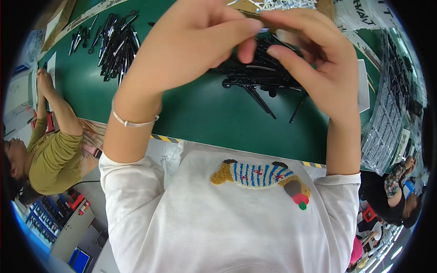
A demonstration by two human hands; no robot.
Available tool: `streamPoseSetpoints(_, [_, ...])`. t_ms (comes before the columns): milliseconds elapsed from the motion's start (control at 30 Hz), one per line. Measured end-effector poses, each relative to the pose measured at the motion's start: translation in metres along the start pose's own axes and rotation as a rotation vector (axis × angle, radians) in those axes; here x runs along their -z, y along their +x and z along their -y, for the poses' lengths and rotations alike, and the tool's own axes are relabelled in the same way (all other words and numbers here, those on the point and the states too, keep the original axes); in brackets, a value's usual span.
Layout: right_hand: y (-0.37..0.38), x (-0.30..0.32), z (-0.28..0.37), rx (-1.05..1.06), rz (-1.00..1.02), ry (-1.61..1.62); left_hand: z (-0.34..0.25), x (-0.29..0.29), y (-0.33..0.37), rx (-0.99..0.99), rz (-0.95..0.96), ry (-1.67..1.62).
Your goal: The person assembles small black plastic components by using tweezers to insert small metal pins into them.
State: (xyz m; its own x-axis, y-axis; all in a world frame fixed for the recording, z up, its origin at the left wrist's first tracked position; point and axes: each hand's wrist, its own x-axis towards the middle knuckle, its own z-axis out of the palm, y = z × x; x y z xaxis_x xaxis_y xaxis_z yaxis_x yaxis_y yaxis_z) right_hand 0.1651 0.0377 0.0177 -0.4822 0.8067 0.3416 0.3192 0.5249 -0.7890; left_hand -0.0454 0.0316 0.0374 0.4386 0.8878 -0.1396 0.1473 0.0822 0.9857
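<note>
My left hand [191, 50] is raised over the green table, its thumb and forefinger pinched together. A small shiny bluish-white bit [264, 30] shows at those fingertips; its kind is too small and blurred to tell. Close by on the right, my right hand [318, 63] has its fingers curved and apart, the forefinger reaching toward the left fingertips. Nothing distinct shows between its thumb and fingers. Beneath both hands lies a pile of slender black parts with rounded ends [261, 82], partly hidden by them.
Another heap of slender black parts [119, 48] lies at the far left of the green table [205, 123]. Clear plastic trays [387, 113] are stacked on the right. A cardboard box [325, 10] with white shreds stands at the back. People sit on both sides.
</note>
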Motion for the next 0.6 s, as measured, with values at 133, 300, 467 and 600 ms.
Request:
streamPoseSetpoints(133, [-0.008,0.004,-0.015,-0.063,-0.003,0.215,-0.015,-0.017,0.017,0.051,0.044,-0.178])
streamPoseSetpoints(300, [-0.01,0.02,-0.026,-0.136,-0.105,0.062,0.027,-0.005,0.01,-0.177,-0.277,0.151])
streamPoseSetpoints(467, [-0.013,0.031,-0.03,-0.168,-0.117,0.005,0.054,0.004,-0.015,-0.191,-0.4,0.22])
streamPoseSetpoints(600, [-0.01,0.027,-0.011,-0.073,0.002,-0.158,0.047,0.0,-0.024,-0.276,-0.323,0.393])
